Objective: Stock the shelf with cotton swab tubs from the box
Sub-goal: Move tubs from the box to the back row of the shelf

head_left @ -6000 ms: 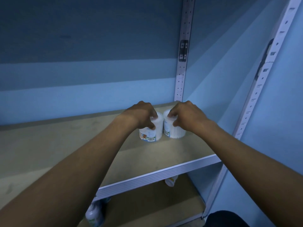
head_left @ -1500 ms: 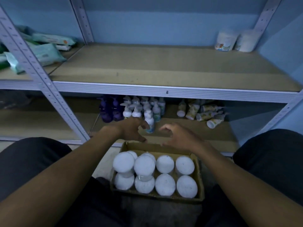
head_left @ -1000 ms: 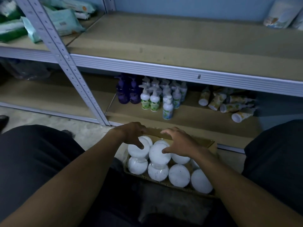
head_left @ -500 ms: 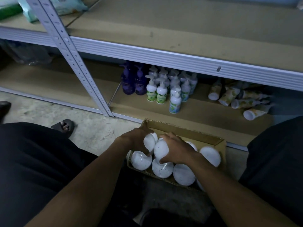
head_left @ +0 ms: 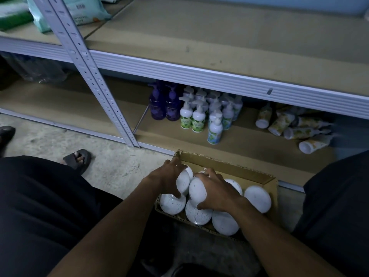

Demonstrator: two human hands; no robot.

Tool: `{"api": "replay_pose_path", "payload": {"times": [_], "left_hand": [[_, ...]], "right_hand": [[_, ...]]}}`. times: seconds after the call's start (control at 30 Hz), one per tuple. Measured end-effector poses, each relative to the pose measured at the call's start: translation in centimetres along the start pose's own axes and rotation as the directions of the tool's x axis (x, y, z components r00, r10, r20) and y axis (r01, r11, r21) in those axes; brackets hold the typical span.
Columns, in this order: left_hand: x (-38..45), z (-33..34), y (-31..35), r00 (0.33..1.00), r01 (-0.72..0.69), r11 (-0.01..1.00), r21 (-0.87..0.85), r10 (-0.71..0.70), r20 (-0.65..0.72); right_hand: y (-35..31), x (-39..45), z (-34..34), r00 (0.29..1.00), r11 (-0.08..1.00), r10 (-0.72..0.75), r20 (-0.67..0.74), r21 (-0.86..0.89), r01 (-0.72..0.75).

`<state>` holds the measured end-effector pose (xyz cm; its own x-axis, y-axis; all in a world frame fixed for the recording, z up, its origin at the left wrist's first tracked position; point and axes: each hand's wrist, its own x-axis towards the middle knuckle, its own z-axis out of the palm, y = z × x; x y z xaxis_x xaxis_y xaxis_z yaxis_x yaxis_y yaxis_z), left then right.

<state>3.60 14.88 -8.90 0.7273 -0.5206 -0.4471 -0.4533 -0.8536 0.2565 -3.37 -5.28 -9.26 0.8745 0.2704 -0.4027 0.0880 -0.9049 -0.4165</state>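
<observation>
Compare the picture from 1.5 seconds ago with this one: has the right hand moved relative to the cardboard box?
Yes. The right hand has dropped from above the cardboard box's far rim into it, gripping a tub.

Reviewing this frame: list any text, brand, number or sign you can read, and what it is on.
No text here reads clearly.
Wipes pack: a barcode and printed lines, too blurred.
Pump bottles: green and blue labels, too small.
Lying tubes: yellow print, unreadable.
Tub lids and box: no print visible.

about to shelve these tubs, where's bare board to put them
Middle shelf is bare from the upright post rightward. Lower shelf is bare left of the purple bottles; it is crowded from there through the pump bottles to the toppled tubes.
</observation>
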Motion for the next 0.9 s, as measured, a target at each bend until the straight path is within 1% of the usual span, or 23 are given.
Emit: {"api": "replay_pose_path", "payload": {"times": [0.1, 0.3, 0.43, 0.63, 0.8, 0.9], "left_hand": [[-0.3, -0.3, 0.2, 0.999, -0.020, 0.999, -0.032, 0.019, -0.039], [-0.6, -2.5, 0.6, 0.998, -0.035, 0.998, -0.060, 0.031, -0.059], [-1.2, -5.0, 0.9, 0.995, -0.039, 0.997, -0.067, 0.032, -0.097], [-3.8, -9.6, 2.1, 0.982, -0.068, 0.995, -0.068, 0.054, -0.180], [-6.4, -14.0, 4.0, 0.961, -0.149, 0.988, -0.048, 0.133, -0.244], [-8.0, -16.5, 5.3, 0.949, -0.171, 0.985, 0.005, 0.166, -0.269]], "right_hand": [[0.0, -0.1, -0.2, 1.000, 1.000, 0.006, -0.011, 0.017, -0.006], [-0.2, -0.7, -1.7, 0.998, 0.998, 0.003, -0.065, 0.060, 0.001], [-0.4, -1.5, -3.5, 0.992, 0.993, -0.007, -0.127, 0.120, 0.022], [-1.2, -3.3, -7.6, 0.971, 0.988, -0.063, -0.232, 0.125, 0.094], [-2.0, -5.7, -12.0, 0.936, 0.987, -0.119, -0.330, 0.065, 0.148], [-2.6, -7.2, -14.3, 0.913, 0.987, -0.149, -0.380, -0.008, 0.158]]}}
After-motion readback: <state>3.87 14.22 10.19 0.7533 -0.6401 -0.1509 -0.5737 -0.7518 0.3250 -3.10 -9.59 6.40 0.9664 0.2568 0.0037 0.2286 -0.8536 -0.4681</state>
